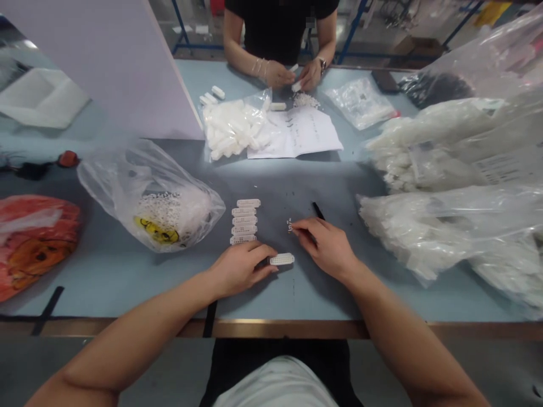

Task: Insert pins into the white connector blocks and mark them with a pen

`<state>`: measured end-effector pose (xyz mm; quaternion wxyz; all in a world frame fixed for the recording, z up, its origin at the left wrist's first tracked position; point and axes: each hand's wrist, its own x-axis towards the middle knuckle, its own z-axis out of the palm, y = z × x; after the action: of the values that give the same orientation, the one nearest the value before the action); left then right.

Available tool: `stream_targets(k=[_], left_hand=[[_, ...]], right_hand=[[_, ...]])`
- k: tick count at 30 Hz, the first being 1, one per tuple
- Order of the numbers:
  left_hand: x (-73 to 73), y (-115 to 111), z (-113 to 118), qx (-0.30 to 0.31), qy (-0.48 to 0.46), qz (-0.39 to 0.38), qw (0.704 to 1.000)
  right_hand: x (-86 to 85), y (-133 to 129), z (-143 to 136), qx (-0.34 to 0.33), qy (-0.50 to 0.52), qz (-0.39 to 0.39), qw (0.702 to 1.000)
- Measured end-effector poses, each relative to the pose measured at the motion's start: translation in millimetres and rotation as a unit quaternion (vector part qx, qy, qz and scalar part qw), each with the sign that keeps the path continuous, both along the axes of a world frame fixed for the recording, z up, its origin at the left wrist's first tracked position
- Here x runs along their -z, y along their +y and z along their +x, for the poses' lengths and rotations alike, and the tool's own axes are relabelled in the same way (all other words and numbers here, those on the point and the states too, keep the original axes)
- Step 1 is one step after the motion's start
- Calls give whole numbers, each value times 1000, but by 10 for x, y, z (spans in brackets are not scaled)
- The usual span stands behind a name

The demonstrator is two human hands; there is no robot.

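My left hand (244, 267) grips one end of a white, oblong connector block (282, 259) with rows of small holes, held low over the table. Just beyond that hand, several similar white connector blocks (244, 221) lie in a column, the nearest partly covered by my fingers. My right hand (326, 244) has its fingertips drawn together beside a few tiny white pieces (289, 225) on the table. Whatever is between those fingertips is too small to make out. A black pen-like stick (318, 211) lies just beyond the right hand.
An open plastic bag (173, 212) of tiny white pieces stands left. Large clear bags (424, 226) crowd the right side. Across the table (169, 294), a co-worker's hands (292, 76) handle white parts behind a bag of white blocks (237, 127) and a paper sheet (314, 135). A pale panel (114, 62) rises at upper left.
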<state>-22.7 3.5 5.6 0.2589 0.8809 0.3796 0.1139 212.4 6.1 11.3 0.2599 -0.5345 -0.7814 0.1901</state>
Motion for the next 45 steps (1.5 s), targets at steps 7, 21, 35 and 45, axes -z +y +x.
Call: stream_targets(k=[7, 21, 35, 45], left_hand=[[12, 0, 10, -21, 8, -19, 1000], [22, 35, 31, -29, 5, -24, 999], [89, -11, 22, -14, 1, 5, 1000], [74, -19, 47, -19, 5, 17, 1000]], right_hand=[[-93, -71, -57, -9, 82, -34, 996], [-5, -84, -167, -104, 138, -143, 974], [-85, -10, -193, -134, 134, -250, 949], [-183, 40, -268, -102, 103, -320, 936]])
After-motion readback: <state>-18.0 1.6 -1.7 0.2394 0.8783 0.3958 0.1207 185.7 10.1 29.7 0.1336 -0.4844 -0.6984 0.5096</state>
